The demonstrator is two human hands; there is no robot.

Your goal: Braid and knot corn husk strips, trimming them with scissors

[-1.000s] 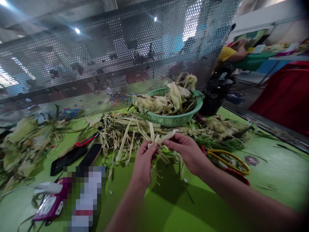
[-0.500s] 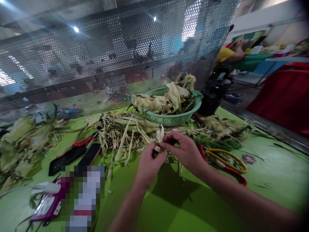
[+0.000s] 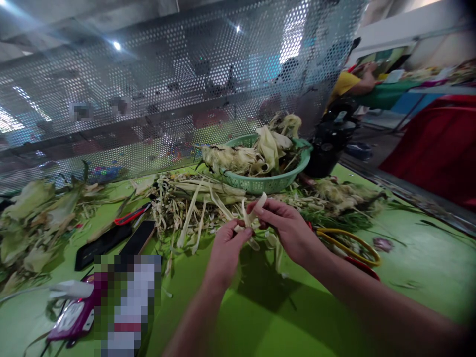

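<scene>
- Pinching pale, ribbon-like husk strips (image 3: 259, 202) between thumb and fingers, the left hand (image 3: 226, 246) and the right hand (image 3: 289, 225) were close together; whether their fingertips touched could not be told.
- The husk strips, flat and slightly curled, lay between the two hands, one end rising above the right fingertips and others drooping below.
- Beneath both hands spread a smooth green tabletop (image 3: 260, 327), darkened by their shadow.
- Just beyond the hands lay a tangle of loose strips (image 3: 191, 210), some long and limp, some thin and wiry.
- Farther beyond stood a round green plastic basket (image 3: 256, 187) with slotted walls, heaped with crumpled, papery husk (image 3: 270, 148) and a hairy, straw-coloured bundle (image 3: 230, 158).
- Near the right wrist rested a tool with looped handles (image 3: 376, 255), one yellow, one red; beyond it sprawled a matted, fibrous heap (image 3: 342, 196).
- Left of the left hand lay a slim red cutter (image 3: 132, 215), a flat black phone (image 3: 139, 238) and a shiny purple power strip (image 3: 72, 317).
- Well to the left hand's left rose a pile of broad, wrinkled leaves (image 3: 37, 218).
- Past the hands and basket stretched a perforated metal screen (image 3: 178, 89).
</scene>
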